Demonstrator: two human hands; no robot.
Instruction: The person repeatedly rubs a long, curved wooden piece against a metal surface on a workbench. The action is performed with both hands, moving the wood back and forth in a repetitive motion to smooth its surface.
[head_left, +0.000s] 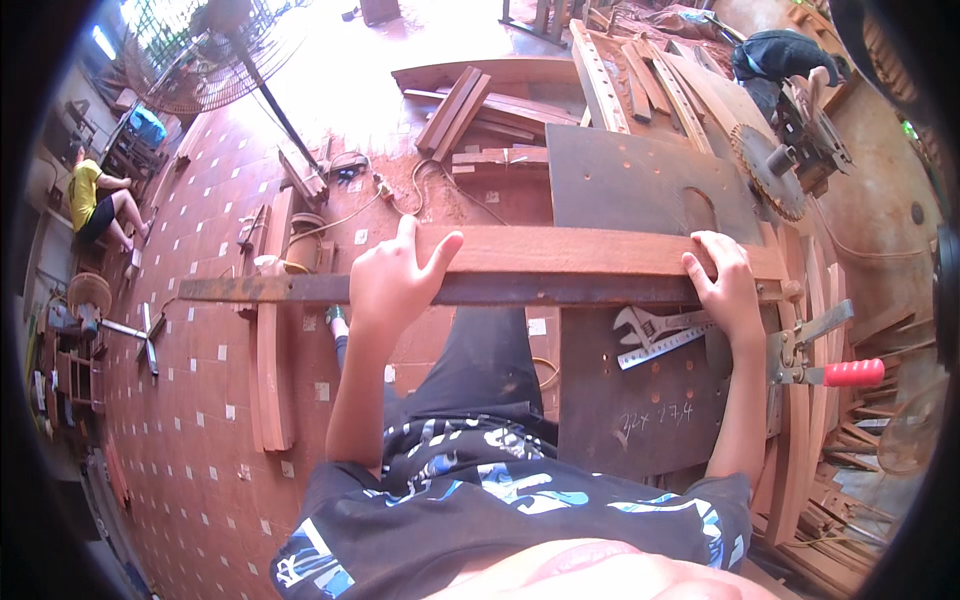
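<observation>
A reddish-brown wooden plank (570, 246) lies crosswise in front of me, alongside a long dark metal bar (560, 291). My left hand (392, 280) is closed at the plank's left end, its thumb and forefinger apart and its other fingers partly hidden. Toward the right end, my right hand (726, 278) curls its fingers over the plank. Below that stretch, an adjustable wrench (640, 326) and a steel ruler (665, 346) rest on a dark metal table (640, 400). A toggle clamp with a red handle (853, 373) sits right of my right forearm.
A toothed circular saw blade (762, 172) stands at the upper right, near a dark cloth (780, 55). Stacked timber (455, 112) and cables (415, 190) lie beyond the plank. At far left a person in yellow (88, 195) sits; a standing fan (205, 60) is upper left.
</observation>
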